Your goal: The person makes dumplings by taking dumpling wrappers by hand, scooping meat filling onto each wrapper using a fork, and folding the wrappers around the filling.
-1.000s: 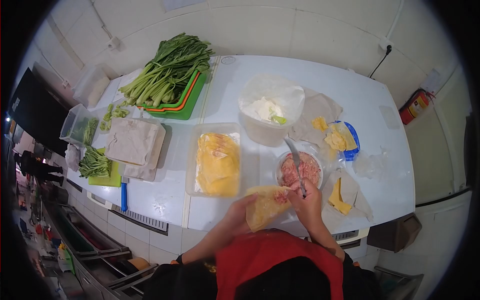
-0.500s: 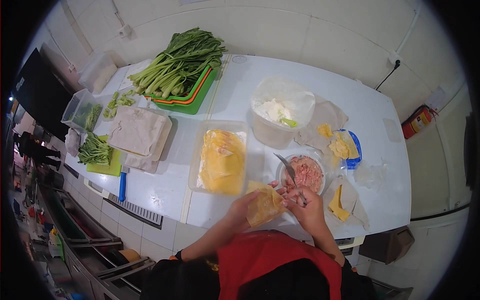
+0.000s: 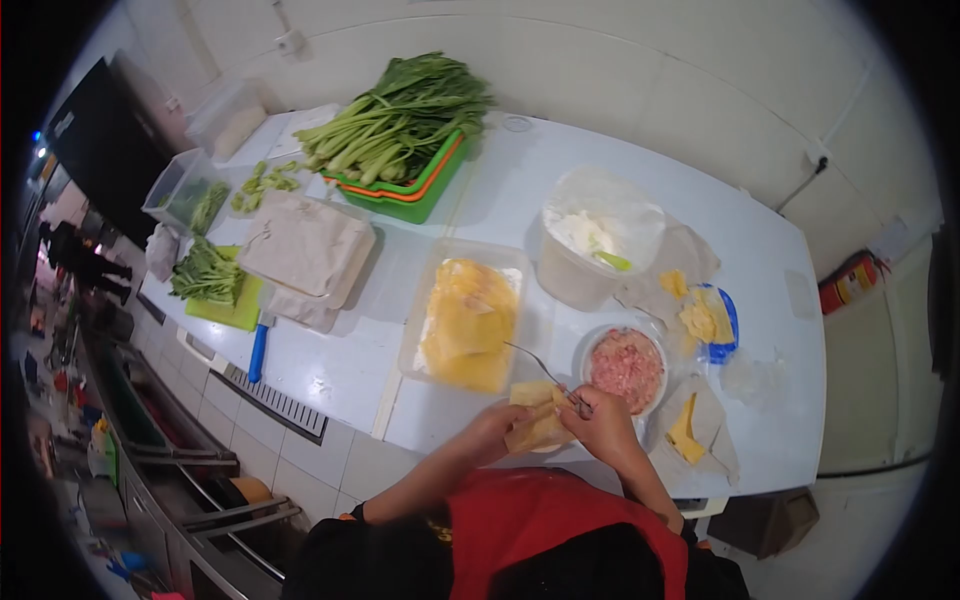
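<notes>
My left hand [image 3: 486, 432] is closed on the left side of a thin yellow dough wrapper [image 3: 536, 432], which looks partly folded over. My right hand [image 3: 606, 424] grips a fork [image 3: 541, 366], its head pointing up and left, while its fingers touch the wrapper's right edge. Whether any filling is inside the wrapper is hidden. Just beyond my right hand is a white bowl [image 3: 662, 386] of pink minced meat [image 3: 626, 366]. Ahead of my left hand, a clear plastic container [image 3: 409, 347] holds a stack of floured yellow wrappers [image 3: 468, 322].
Behind the bowl stands a lined tub [image 3: 575, 275] of white flour. Dough scraps [image 3: 687, 432] lie on paper at right. Leafy greens [image 3: 400, 120] fill stacked green and orange crates [image 3: 430, 205]. A blue-handled knife [image 3: 258, 352] rests beside a green cutting board [image 3: 235, 310].
The fork has swung left from above the meat bowl to over the wrapper. The wrapper, held out flatter before, is now folded between my hands. The view has shifted slightly.
</notes>
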Demonstrator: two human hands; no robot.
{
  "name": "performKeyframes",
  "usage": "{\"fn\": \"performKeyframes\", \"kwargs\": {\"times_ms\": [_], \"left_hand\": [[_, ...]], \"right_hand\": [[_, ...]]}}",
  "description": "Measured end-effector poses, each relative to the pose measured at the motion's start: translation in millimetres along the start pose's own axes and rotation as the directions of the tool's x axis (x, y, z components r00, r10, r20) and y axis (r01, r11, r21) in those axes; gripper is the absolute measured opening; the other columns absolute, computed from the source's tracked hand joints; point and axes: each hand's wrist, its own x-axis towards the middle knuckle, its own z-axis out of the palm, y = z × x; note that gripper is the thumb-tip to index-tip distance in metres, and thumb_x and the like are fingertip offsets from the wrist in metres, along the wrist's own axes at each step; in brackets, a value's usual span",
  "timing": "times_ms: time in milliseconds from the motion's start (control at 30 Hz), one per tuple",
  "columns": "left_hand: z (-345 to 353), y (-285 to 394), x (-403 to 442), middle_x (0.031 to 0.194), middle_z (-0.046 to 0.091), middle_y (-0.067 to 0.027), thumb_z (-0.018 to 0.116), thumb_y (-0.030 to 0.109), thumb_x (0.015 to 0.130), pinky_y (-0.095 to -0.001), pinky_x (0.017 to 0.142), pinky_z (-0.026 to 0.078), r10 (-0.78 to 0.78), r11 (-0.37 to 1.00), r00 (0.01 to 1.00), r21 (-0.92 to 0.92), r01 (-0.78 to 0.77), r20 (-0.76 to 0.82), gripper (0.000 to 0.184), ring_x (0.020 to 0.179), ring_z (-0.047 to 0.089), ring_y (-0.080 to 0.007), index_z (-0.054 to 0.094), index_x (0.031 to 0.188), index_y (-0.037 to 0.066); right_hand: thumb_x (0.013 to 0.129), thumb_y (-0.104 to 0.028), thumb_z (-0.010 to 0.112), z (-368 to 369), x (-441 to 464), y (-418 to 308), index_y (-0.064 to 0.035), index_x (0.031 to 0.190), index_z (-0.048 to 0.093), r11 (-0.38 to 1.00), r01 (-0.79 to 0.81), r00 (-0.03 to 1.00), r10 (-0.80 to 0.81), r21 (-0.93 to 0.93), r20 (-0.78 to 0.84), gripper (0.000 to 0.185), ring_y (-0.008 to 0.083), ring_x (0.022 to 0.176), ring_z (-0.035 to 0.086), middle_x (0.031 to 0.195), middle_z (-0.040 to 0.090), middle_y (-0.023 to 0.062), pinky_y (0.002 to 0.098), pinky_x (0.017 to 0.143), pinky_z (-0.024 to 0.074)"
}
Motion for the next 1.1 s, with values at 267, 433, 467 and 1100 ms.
{"fn": "performKeyframes", "kwargs": {"times_ms": [267,433,467,1100], "left_hand": [[-21,34,-24,0.130,0.043,-0.0160,0.034,0.016,0.086,-0.0375,0.101,0.034,0.137,0.989,0.973,-0.024,-0.143,-0.183,0.051,0.119,0.045,-0.0262,0.030,0.133,-0.002],[-51,82,-30,0.130,0.043,-0.0159,0.036,0.017,0.085,-0.0386,0.098,0.037,0.443,0.867,0.834,0.393,-0.306,-0.328,0.053,0.117,0.046,-0.0271,0.029,0.135,0.000],[-60,87,-33,0.130,0.043,-0.0161,0.037,0.017,0.085,-0.0386,0.098,0.036,0.470,0.872,0.791,0.348,-0.346,-0.391,0.054,0.117,0.046,-0.0278,0.028,0.135,0.001],[-53,101,21,0.097,0.062,-0.0154,0.046,0.002,0.079,-0.0413,0.079,0.046,0.761,-0.258,0.647,0.938,0.233,0.048,0.020,0.090,0.056,-0.0342,0.059,0.093,0.004]], "right_hand": [[0.073,-0.031,0.067,12,41,-26,-0.0044,0.081,0.062,0.997,0.074,0.977,-0.075,0.016,0.202,0.029,0.0261,0.056,0.057,0.059,0.056,0.0140,0.0345,0.054,0.0433],[0.074,-0.034,0.067,50,109,-54,-0.0085,0.082,0.062,0.963,0.225,0.968,-0.204,-0.146,0.145,0.027,0.0238,0.054,0.054,0.058,0.056,0.0101,0.0357,0.051,0.0421],[0.074,-0.034,0.066,61,126,-54,-0.0091,0.083,0.062,0.943,0.263,0.960,-0.237,-0.205,0.147,0.027,0.0267,0.057,0.056,0.060,0.058,0.0115,0.0376,0.052,0.0436],[0.082,-0.015,0.054,-95,43,15,-0.0091,0.097,0.066,0.944,0.192,0.968,-0.227,-0.270,-0.105,0.020,0.0338,0.073,0.060,0.077,0.062,0.0175,0.0388,0.065,0.0464]]}}
